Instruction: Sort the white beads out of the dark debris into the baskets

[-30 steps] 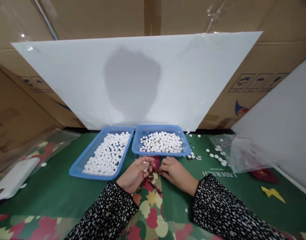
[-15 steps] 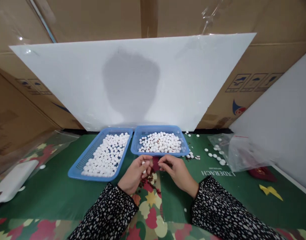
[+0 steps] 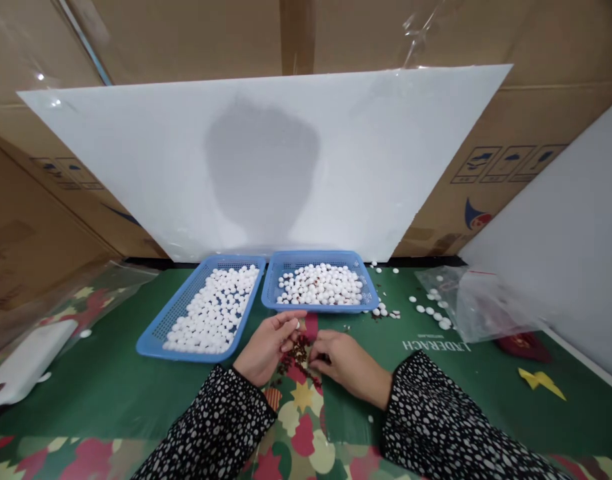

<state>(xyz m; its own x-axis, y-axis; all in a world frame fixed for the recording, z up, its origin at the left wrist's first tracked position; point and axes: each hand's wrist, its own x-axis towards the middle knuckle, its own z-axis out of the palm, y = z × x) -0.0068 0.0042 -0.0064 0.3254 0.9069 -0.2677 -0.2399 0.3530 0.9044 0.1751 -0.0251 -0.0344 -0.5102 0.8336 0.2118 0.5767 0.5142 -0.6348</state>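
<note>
Even, fairly soft light leaves a broad, blurry-edged shadow on the white board (image 3: 366,147). Small glints fleck the clear tape (image 3: 416,33). The wide lens stretches things toward the edges, and fine print on the cardboard (image 3: 196,40) looks soft.

Bench (image 3: 106,393) with green patterned covering, holding two blue baskets (image 3: 147,341) (image 3: 321,309), loose white pieces (image 3: 444,324), dark red bits (image 3: 297,357) and yellow scraps (image 3: 542,383).
</note>
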